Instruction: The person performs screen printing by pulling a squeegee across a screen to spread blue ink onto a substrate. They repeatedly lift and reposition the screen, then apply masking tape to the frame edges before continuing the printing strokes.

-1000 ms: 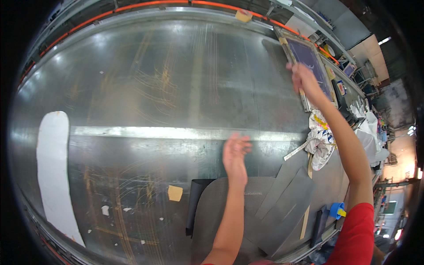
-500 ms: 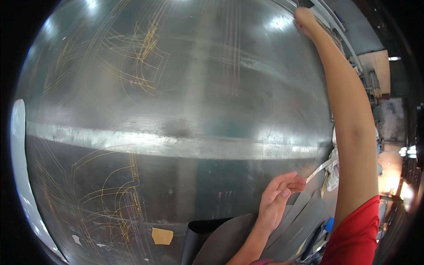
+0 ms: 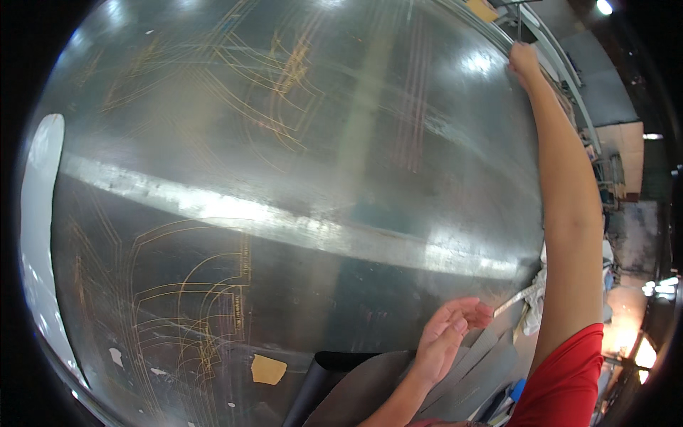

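Observation:
My left hand point(image 3: 442, 338) hovers over the near right part of the metal-topped table point(image 3: 313, 192), fingers curled. At its fingertips is the end of a pale measuring tape point(image 3: 518, 300), which runs off to the right behind my right forearm. Stretched far forward, my right hand point(image 3: 524, 61) is closed at the table's far right edge. A thin dark rod point(image 3: 519, 27) rises from that fist; its lower part is hidden by the fingers. Yellow drawn curves point(image 3: 192, 292) cover the left half of the tabletop.
Dark sheet material point(image 3: 356, 391) lies at the near edge, with a yellowish scrap point(image 3: 268, 369) left of it. Grey cut pieces point(image 3: 462, 384) lie beside my left forearm. A long white strip point(image 3: 39, 242) borders the left. White cloth point(image 3: 532, 313) bunches by the right edge.
The whole view has tilted and shifted, so the table's bright band now slopes down to the right. Both hands keep about the same grip; more of the dark rod shows.

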